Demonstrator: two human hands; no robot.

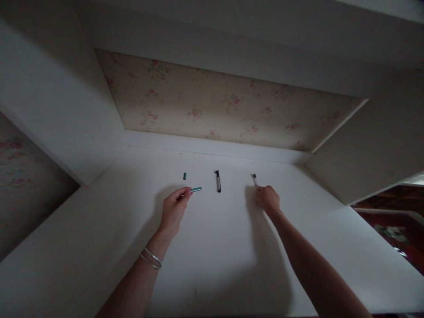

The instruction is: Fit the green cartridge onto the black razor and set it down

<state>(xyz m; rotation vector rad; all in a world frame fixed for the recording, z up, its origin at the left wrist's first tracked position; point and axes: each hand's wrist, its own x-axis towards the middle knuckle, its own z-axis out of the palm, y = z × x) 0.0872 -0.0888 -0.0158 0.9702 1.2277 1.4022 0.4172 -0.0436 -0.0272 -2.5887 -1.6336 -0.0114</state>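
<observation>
Left grip pinching teal pen, right grip clutching brush

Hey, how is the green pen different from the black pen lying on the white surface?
The green pen is teal and lies nearly crosswise; the black pen is dark and points away towards the wall. The left hand pinches the green pen's end, while the black pen lies free between both hands. The green pen seems uncapped, with a small green cap lying apart; the black pen looks whole. Both are slim and rest on the white surface.
</observation>
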